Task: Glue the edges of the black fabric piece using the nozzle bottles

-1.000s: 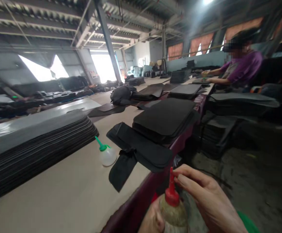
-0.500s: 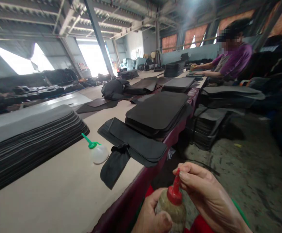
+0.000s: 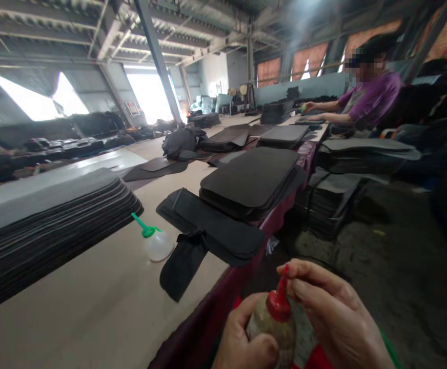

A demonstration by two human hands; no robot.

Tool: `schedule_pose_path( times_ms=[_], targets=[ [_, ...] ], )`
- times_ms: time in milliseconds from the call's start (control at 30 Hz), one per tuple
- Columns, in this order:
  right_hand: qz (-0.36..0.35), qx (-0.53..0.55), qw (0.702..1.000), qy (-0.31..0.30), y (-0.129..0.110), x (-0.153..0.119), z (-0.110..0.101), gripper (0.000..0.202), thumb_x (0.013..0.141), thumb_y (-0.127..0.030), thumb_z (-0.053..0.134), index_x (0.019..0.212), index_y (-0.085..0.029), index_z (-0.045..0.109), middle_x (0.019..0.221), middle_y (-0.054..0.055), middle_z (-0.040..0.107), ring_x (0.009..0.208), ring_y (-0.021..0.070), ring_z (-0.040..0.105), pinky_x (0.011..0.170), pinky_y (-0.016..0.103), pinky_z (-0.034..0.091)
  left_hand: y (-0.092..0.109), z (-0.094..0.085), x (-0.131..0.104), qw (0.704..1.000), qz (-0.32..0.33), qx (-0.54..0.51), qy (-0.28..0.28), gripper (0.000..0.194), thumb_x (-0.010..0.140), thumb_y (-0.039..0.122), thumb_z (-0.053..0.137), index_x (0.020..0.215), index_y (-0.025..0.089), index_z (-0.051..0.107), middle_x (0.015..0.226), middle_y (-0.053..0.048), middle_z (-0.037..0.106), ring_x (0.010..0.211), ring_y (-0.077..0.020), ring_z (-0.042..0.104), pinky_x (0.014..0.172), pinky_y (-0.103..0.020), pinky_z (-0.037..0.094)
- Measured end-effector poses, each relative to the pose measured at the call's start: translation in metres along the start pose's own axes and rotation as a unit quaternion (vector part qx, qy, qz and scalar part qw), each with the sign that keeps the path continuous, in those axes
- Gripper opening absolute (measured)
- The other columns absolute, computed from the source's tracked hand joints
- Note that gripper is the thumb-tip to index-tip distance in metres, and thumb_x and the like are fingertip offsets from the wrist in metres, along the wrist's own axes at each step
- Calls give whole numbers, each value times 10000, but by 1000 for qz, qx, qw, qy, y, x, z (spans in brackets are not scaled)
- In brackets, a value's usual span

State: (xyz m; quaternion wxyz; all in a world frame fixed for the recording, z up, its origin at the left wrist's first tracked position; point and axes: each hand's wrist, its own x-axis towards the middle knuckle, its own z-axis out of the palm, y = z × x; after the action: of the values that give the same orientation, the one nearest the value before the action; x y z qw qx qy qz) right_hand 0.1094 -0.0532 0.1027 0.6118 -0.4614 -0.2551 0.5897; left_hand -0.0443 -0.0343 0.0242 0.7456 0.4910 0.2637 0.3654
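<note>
Low at the front, my left hand [image 3: 242, 338] is wrapped round a squeeze bottle [image 3: 271, 330] with a dull, yellowish, stained body. A red nozzle [image 3: 280, 300] caps it, pointing up and leaning slightly right. My right hand [image 3: 329, 307] pinches the nozzle's tip between thumb and fingers; whether anything small sits there is hidden. A second squeeze bottle [image 3: 159, 247], whitish with a green spout, rests tilted on the table to the left. Beside it lie dark curved pieces [image 3: 214, 225], with a narrower dark strip [image 3: 183, 264] bound by a black tie.
A tall stack of dark sheets [image 3: 54, 215] covers the table's left side. Rounded dark panels [image 3: 250, 177] are piled near the table's right edge. Bundled sheets [image 3: 329, 200] stand right of the table. A co-worker in purple [image 3: 379, 102] works at its far end.
The view has shifted slightly. Both hands stay on the bottle, with the right fingertips still at the nozzle tip. The co-worker's hand at the far end has moved a little.
</note>
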Motion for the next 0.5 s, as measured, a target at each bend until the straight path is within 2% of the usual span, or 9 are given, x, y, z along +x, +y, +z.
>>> schedule_pose_path(
  times_ms=[100, 200, 267, 367, 500],
  targets=[
    [-51, -73, 995, 49, -2, -1, -2, 353, 679, -420, 852, 869, -142, 747, 806, 44, 664, 698, 105, 576, 648, 159, 479, 9, 7, -1, 998, -7, 34, 45, 714, 622, 644, 806, 1117, 144, 691, 791, -30, 665, 683, -154, 586, 700, -262, 496],
    [-89, -144, 982, 84, -4, -3, 0, 331, 705, -447, 805, 842, -149, 761, 765, 46, 659, 707, 119, 568, 627, 163, 467, 14, 10, -3, 993, -13, 79, 89, 551, 632, 397, 784, 1126, 169, 695, 853, -26, 700, 730, -172, 607, 706, -254, 514],
    [-99, -169, 976, 93, -6, -4, 1, 309, 695, -435, 792, 806, -148, 762, 786, 50, 669, 719, 122, 568, 625, 160, 462, 15, 9, -4, 985, -16, 125, 115, 541, 599, 259, 715, 1134, 179, 698, 919, -36, 723, 782, -196, 632, 709, -255, 532],
    [-84, -169, 977, 95, -9, -5, -1, 303, 679, -431, 787, 775, -146, 756, 783, 42, 666, 699, 107, 556, 611, 147, 446, 13, 7, -5, 969, -21, 199, 148, 602, 565, 184, 674, 1166, 187, 695, 972, -59, 747, 831, -239, 670, 721, -287, 574],
    [-70, -157, 981, 88, -11, -4, -2, 298, 671, -427, 794, 760, -145, 758, 744, 26, 655, 678, 87, 547, 619, 127, 439, 10, 5, -4, 939, 26, 281, 198, 604, 543, 164, 707, 1146, 202, 722, 1067, -76, 751, 946, -279, 690, 824, -328, 598]
  ],
)
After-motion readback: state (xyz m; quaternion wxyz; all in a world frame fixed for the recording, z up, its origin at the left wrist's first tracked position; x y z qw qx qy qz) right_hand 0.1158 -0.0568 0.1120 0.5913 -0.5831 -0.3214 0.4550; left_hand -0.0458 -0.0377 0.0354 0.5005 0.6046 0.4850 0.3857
